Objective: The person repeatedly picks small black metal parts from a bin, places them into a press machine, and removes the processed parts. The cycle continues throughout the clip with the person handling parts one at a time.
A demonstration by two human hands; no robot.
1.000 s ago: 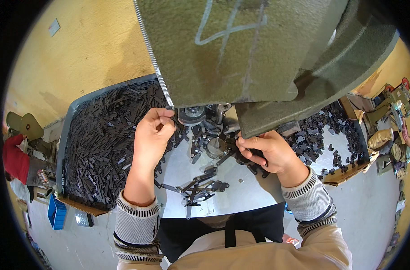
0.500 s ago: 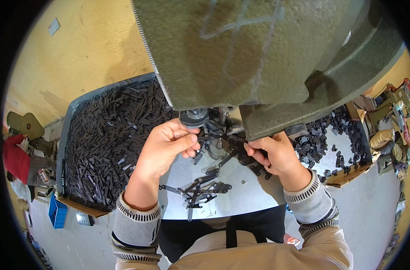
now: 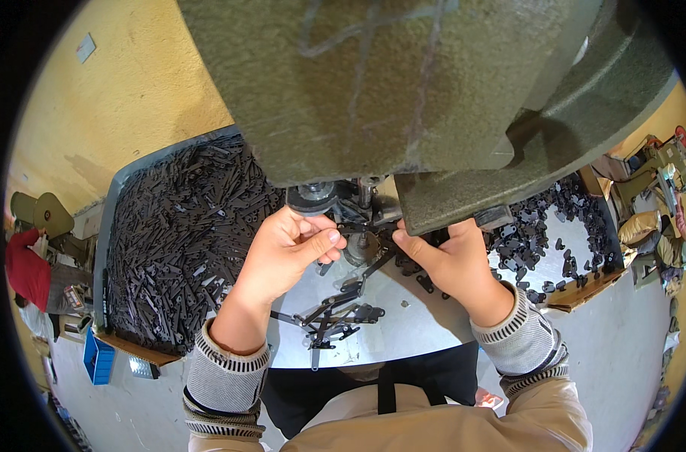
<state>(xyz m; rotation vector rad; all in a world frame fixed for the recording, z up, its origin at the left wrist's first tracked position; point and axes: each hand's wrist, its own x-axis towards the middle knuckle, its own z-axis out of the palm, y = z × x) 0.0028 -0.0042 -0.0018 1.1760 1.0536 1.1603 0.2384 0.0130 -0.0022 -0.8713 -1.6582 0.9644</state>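
Observation:
A green press-like machine [image 3: 373, 98] stands in front of me, with a round metal post [image 3: 362, 248] under its tool head. Beside that post, my left hand [image 3: 282, 248] pinches the end of a black metal link strip [image 3: 350, 227] between thumb and fingers. From the other side my right hand [image 3: 459, 260] is closed on a black metal piece at the post; the machine partly covers its fingers. A chain of joined black link strips [image 3: 331, 313] trails from the post onto the metal table [image 3: 410, 331] before me.
To the left a large grey bin [image 3: 111, 218] is heaped with loose black strips. At the right, a cardboard-edged tray [image 3: 565, 230] contains small black plates. A blue crate [image 3: 98, 358] sits on the floor. People [image 3: 30, 264] are at the far left and far right.
My left hand has moved slightly right, closer to the post. My right thumb has shifted left and up toward the tool. The machine appears shifted left in view.

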